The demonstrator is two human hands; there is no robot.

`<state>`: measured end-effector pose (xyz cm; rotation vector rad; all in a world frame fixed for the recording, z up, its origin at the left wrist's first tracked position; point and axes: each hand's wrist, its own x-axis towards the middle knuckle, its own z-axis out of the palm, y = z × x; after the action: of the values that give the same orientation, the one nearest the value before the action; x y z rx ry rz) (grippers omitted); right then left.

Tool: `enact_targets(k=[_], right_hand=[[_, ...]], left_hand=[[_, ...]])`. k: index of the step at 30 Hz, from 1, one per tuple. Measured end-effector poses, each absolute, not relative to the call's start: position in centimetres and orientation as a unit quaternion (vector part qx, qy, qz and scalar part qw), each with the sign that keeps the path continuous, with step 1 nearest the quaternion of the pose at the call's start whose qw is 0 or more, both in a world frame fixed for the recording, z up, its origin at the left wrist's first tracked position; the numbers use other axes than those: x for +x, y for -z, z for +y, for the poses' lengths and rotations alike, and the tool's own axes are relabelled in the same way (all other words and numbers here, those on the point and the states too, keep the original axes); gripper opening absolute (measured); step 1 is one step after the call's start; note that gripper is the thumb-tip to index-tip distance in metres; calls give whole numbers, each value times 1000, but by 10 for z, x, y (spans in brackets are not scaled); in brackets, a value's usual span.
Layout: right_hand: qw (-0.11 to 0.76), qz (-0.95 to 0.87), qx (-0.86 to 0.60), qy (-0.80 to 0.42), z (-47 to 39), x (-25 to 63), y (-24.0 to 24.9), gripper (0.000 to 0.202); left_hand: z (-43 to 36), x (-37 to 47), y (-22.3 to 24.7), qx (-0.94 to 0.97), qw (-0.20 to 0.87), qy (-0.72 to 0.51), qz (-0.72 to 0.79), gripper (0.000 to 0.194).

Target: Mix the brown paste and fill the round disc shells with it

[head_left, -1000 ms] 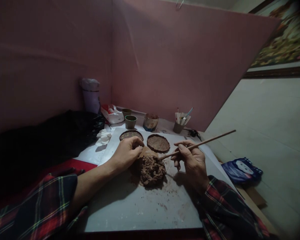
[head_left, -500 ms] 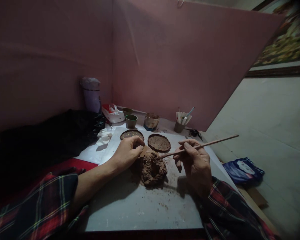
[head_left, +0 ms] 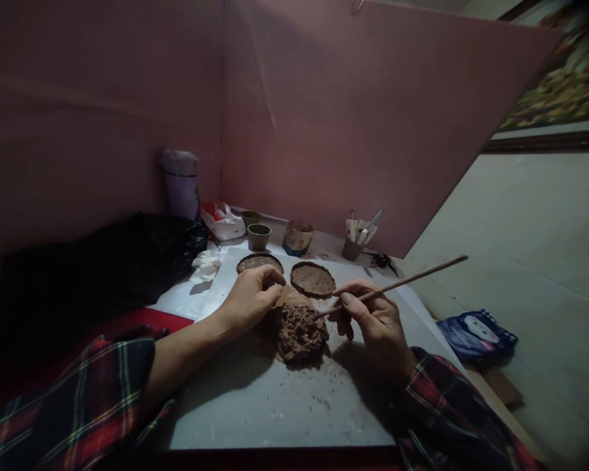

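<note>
A rough, crumbly brown lump of what looks like clay (head_left: 303,335) sits on the white board in front of me. My right hand (head_left: 370,324) grips a thin brown stick (head_left: 417,278) in a pen-like hold. The stick slants down to the left, and its lower tip reaches the lump's upper right side. Behind the lump's upper left, my left hand (head_left: 255,293) is closed with its fingers curled together. Whatever its fingertips pinch, if anything, is hidden. Two round, shallow brown dishes lie just beyond: a speckled dish (head_left: 260,261) and a plainer dish (head_left: 313,279).
Crumbs dot the white board (head_left: 235,412). Along the back stand a green-rimmed cup (head_left: 259,239), a stained jar (head_left: 298,241) and a cup of pens (head_left: 353,250). Crumpled tissue (head_left: 205,267) and a black plastic bag (head_left: 103,275) lie left. A blue pouch (head_left: 476,337) lies right.
My right hand has shifted slightly left, bringing the stick's tip lower against the lump. The hollow seen in the lump's middle no longer shows. My left hand stays nearly still.
</note>
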<state>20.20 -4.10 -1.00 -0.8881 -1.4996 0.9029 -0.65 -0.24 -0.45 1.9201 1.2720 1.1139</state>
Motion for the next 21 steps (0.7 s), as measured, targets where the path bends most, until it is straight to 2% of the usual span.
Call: enact_targets(k=[4, 12, 15, 21], right_hand=[[574, -605, -371, -408, -35, 208, 11, 22], [698, -517, -317, -379, -27, 216, 6, 27], [684, -516, -317, -407, -26, 213, 7, 28], [603, -559, -339, -457, -30, 205, 13, 24]], left_hand=[[-3, -6, 4, 722, 276, -417, 479, 15], [-2, -5, 6, 712, 303, -416, 478, 15], [-2, -6, 5, 713, 296, -419, 478, 16], [-3, -6, 5, 721, 282, -412, 480, 17]])
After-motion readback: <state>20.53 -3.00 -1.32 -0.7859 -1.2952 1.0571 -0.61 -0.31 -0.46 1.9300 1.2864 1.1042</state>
